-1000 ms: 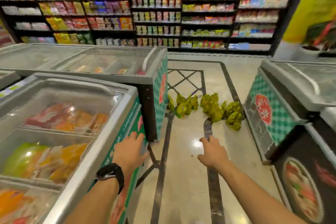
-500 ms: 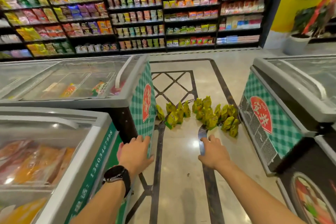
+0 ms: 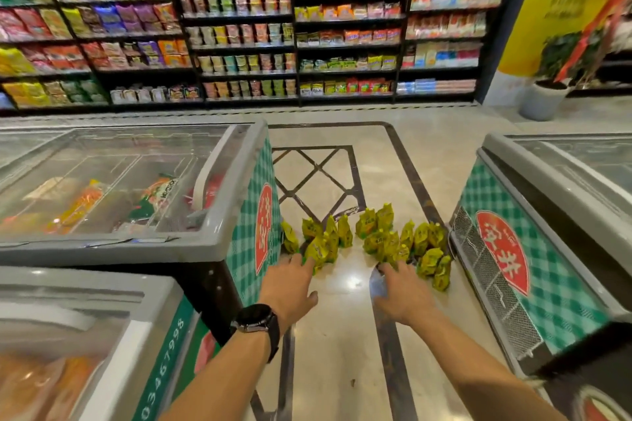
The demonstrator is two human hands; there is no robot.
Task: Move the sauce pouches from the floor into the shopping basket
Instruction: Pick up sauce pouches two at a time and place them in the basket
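Two hands: left hand (image 3: 290, 287) and right hand (image 3: 402, 294) stretched forward, low over the floor (image 3: 342, 359), holding nothing.
Fingers (image 3: 306, 265): straight, loosely spread on both; contact with packs, cannot tell.
Sauce pouches (image 3: 374, 239): yellow-green cluster standing on floor between two chest freezers (image 3: 219, 246), just beyond the fingertips.
Left wrist: black watch (image 3: 254, 318).
Background: stocked shelves (image 3: 239, 27).

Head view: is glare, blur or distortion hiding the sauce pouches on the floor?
Head view: one glare spot on the floor sits just short of the sauce pouches, not over them; motion blur smears the shelves and pouch print; wide-angle distortion bows the freezer edges.
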